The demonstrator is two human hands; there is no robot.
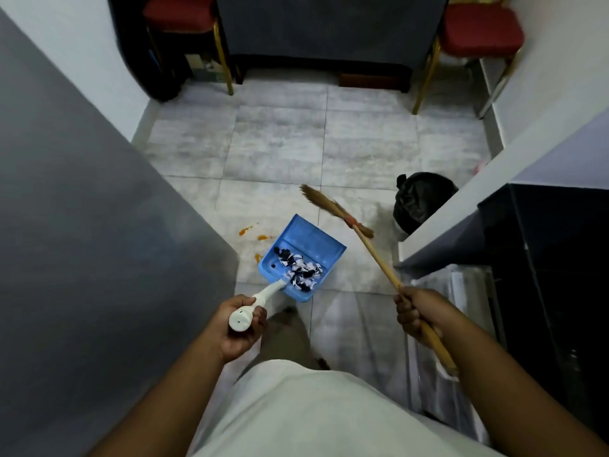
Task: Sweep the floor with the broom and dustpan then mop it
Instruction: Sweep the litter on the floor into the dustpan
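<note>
Head view, looking down a narrow passage with a grey tiled floor (280,143). Left hand (239,328) is clenched around the white plastic handle (260,300) of a blue plastic dustpan (304,245), which is held in front of the body with its open edge pointing away from the person. Inside the pan, at the handle end, lies a heap of torn black-and-white paper scraps (301,270). Right hand (415,313) is gripping the wooden stick of a straw-bristled broom (333,207); the stick runs diagonally up and to the left, bristle head just beyond the far right corner of the dustpan, apart from it. Whether the bristles touch the floor cannot be told. Several orange stains (245,230) sit on the tiles just left of the dustpan. A black plastic bin bag (418,199) lies to the right of the broom head, against the white wall corner. At the far end, two red-cushioned chairs with gold metal legs (184,18) flank a dark-draped desk (329,31). A grey panel (82,209) fills the left side; a dark cabinet (557,258) fills the right.
</note>
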